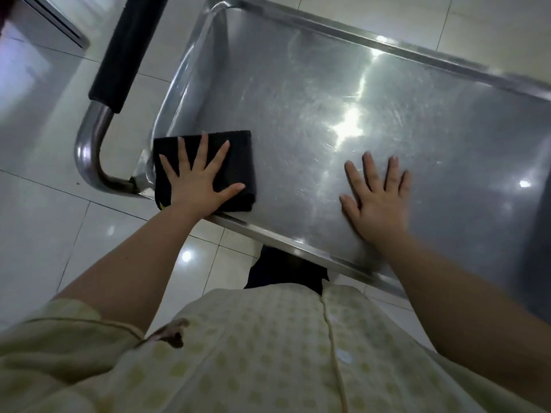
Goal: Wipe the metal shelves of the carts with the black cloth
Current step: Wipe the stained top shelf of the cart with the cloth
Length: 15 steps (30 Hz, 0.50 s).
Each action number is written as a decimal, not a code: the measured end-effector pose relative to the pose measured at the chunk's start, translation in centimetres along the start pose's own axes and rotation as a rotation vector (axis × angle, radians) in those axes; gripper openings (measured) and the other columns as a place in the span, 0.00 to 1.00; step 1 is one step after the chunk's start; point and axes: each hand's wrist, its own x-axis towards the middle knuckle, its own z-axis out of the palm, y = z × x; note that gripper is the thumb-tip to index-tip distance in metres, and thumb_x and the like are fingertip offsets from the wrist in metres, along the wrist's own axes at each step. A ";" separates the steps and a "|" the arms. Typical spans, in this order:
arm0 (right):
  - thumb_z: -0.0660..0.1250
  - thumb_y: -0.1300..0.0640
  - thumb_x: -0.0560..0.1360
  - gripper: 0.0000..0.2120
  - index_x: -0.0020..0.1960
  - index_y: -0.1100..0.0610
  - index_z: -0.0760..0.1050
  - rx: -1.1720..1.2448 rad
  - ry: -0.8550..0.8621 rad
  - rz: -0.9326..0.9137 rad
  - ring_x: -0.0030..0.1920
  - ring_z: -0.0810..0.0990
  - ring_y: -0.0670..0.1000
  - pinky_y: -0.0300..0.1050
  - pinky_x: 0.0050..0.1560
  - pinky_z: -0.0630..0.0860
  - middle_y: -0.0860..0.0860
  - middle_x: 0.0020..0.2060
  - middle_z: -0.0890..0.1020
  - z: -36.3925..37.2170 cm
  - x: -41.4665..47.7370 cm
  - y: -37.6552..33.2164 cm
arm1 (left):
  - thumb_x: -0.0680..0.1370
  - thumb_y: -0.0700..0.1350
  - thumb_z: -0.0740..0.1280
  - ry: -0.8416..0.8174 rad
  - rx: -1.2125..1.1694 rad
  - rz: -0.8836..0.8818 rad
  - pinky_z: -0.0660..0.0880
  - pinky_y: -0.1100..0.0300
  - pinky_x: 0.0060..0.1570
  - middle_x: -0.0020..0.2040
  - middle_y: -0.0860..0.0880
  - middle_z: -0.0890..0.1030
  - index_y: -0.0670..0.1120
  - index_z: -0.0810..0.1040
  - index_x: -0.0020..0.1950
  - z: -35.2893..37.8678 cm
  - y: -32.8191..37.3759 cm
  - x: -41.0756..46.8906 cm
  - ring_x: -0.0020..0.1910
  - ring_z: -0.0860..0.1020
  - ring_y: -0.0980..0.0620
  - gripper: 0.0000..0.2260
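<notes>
"Head camera: where was the folded black cloth (243, 162)?"
"Under my flat, spread left hand (196, 180), at the shiny steel cart shelf (328, 99)'s left end. My right hand (378, 198) lay flat, empty. The shelf's length ran rightward."

Two hands: left hand (196, 180), right hand (378, 201). One cloth (242, 162). One shelf (387, 99) in view, with one handle (89, 144) beside it, and one grip (125, 49) on that handle.
</notes>
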 end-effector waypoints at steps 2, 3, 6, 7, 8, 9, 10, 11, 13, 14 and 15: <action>0.40 0.34 0.79 0.31 0.80 0.41 0.42 -0.028 0.011 0.006 0.78 0.39 0.65 0.69 0.74 0.41 0.49 0.80 0.43 0.3 -0.1 0.1 | 0.68 0.80 0.43 -0.006 0.007 0.056 0.36 0.28 0.69 0.80 0.52 0.35 0.66 0.32 0.76 0.3 3.3 -0.8 0.77 0.34 0.36 0.41; 0.40 0.34 0.79 0.31 0.80 0.41 0.42 -0.027 0.012 0.007 0.78 0.38 0.65 0.69 0.74 0.41 0.49 0.80 0.43 0.3 -0.2 0.2 | 0.67 0.80 0.42 -0.017 0.017 0.096 0.36 0.27 0.69 0.80 0.51 0.35 0.66 0.31 0.76 0.5 5.5 -1.3 0.77 0.33 0.35 0.42; 0.43 0.35 0.80 0.30 0.80 0.42 0.45 0.012 0.022 -0.005 0.78 0.40 0.64 0.69 0.74 0.40 0.49 0.80 0.46 0.3 -0.3 0.4 | 0.68 0.79 0.42 -0.053 0.040 0.169 0.36 0.26 0.68 0.79 0.50 0.32 0.64 0.29 0.75 1.7 12.4 -3.6 0.76 0.31 0.34 0.41; 0.44 0.35 0.80 0.30 0.80 0.42 0.46 0.023 0.026 -0.011 0.78 0.40 0.64 0.69 0.74 0.40 0.49 0.80 0.47 0.3 -0.3 0.5 | 0.69 0.79 0.43 -0.059 0.035 0.170 0.35 0.26 0.68 0.79 0.51 0.31 0.64 0.29 0.75 2.1 14.1 -4.4 0.75 0.31 0.34 0.41; 0.45 0.35 0.80 0.30 0.80 0.42 0.47 0.026 0.031 -0.017 0.78 0.40 0.64 0.69 0.74 0.40 0.49 0.80 0.47 0.3 -0.3 0.6 | 0.70 0.79 0.44 -0.060 0.025 0.169 0.33 0.27 0.68 0.79 0.51 0.31 0.64 0.30 0.76 2.4 15.1 -5.0 0.75 0.31 0.35 0.41; 0.45 0.36 0.80 0.30 0.80 0.42 0.46 0.019 0.032 -0.020 0.78 0.40 0.64 0.69 0.74 0.41 0.49 0.80 0.47 0.3 -0.3 0.6 | 0.70 0.79 0.46 -0.062 0.008 0.170 0.32 0.28 0.68 0.79 0.52 0.32 0.65 0.31 0.76 2.5 15.5 -5.3 0.76 0.30 0.36 0.41; 0.45 0.35 0.80 0.30 0.80 0.42 0.46 0.012 0.028 -0.020 0.78 0.40 0.64 0.69 0.74 0.41 0.49 0.80 0.47 0.2 -0.3 0.6 | 0.70 0.79 0.47 -0.066 -0.009 0.179 0.32 0.29 0.68 0.79 0.53 0.33 0.66 0.33 0.76 2.4 15.1 -5.3 0.76 0.30 0.37 0.41; 0.44 0.35 0.80 0.30 0.80 0.42 0.46 0.010 0.023 -0.017 0.78 0.40 0.64 0.68 0.75 0.40 0.48 0.80 0.47 0.1 -0.3 0.5 | 0.70 0.79 0.48 -0.069 -0.012 0.196 0.33 0.29 0.69 0.80 0.54 0.33 0.67 0.34 0.76 2.2 14.2 -5.0 0.76 0.30 0.38 0.41; 0.43 0.35 0.80 0.30 0.80 0.41 0.45 0.019 0.016 -0.014 0.78 0.39 0.63 0.67 0.75 0.39 0.48 0.80 0.46 -0.1 -0.3 0.4 | 0.69 0.80 0.48 -0.062 0.016 0.205 0.34 0.30 0.70 0.80 0.56 0.35 0.68 0.34 0.75 1.6 11.2 -4.1 0.77 0.32 0.40 0.41; 0.42 0.35 0.80 0.31 0.80 0.41 0.45 0.028 0.014 -0.014 0.78 0.38 0.63 0.67 0.75 0.38 0.47 0.80 0.46 -0.1 -0.2 0.3 | 0.68 0.80 0.48 -0.055 0.026 0.186 0.34 0.31 0.71 0.80 0.56 0.35 0.69 0.34 0.75 1.2 9.3 -3.5 0.77 0.32 0.40 0.41; 0.42 0.35 0.79 0.31 0.80 0.41 0.45 0.033 0.012 -0.012 0.78 0.38 0.62 0.67 0.75 0.38 0.47 0.80 0.46 -0.2 -0.1 0.3 | 0.67 0.80 0.48 -0.048 0.030 0.158 0.33 0.31 0.71 0.80 0.57 0.36 0.70 0.34 0.75 0.8 7.3 -2.7 0.78 0.33 0.41 0.41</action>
